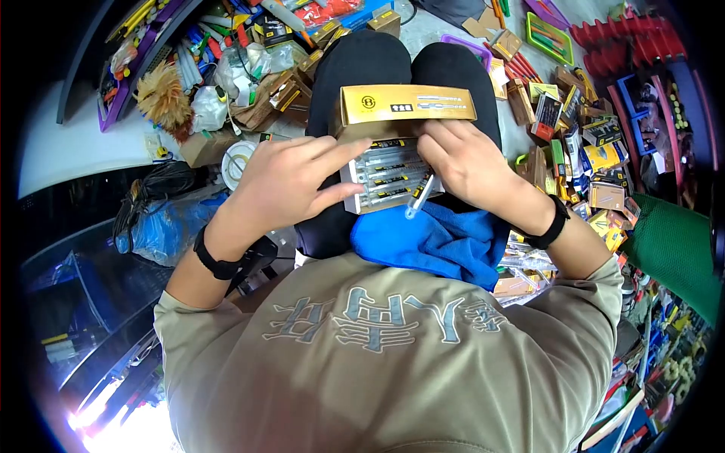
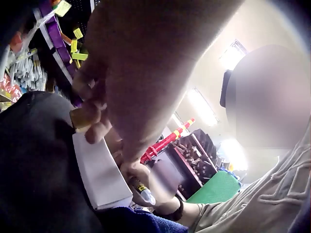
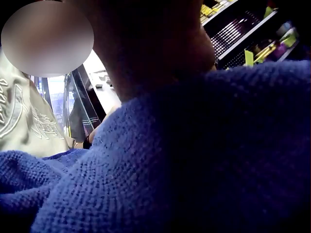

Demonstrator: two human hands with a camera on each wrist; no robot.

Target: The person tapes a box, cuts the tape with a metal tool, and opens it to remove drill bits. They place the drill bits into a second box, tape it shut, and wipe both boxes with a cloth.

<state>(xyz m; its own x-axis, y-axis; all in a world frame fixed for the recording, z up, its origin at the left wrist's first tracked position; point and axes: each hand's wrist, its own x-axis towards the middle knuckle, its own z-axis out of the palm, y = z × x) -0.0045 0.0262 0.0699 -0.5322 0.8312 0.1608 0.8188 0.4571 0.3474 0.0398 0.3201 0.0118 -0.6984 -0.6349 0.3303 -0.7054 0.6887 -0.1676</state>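
Observation:
A small carton [image 1: 352, 202] with a raised yellow lid [image 1: 408, 104] sits on the person's lap. Inside lie several slim, clear tools [image 1: 389, 181] with black-and-yellow labels, side by side. The left hand [image 1: 291, 177] is at the carton's left end, index finger stretched along under the lid and thumb apart by the wall. At the right end, the right hand [image 1: 468, 162] grips one slim clear tool [image 1: 417, 200], whose end sticks out below the palm toward the body. That tool [image 2: 143, 190] also shows in the left wrist view. Blue cloth mostly fills the right wrist view.
A blue cloth [image 1: 430, 240] lies across the lap just below the carton. Many small boxes [image 1: 596, 143] crowd the floor at right. At left stand a purple rack [image 1: 124, 79], a feathery brown bundle [image 1: 165, 98] and a blue plastic bag [image 1: 162, 230]. A green mat [image 1: 672, 249] is far right.

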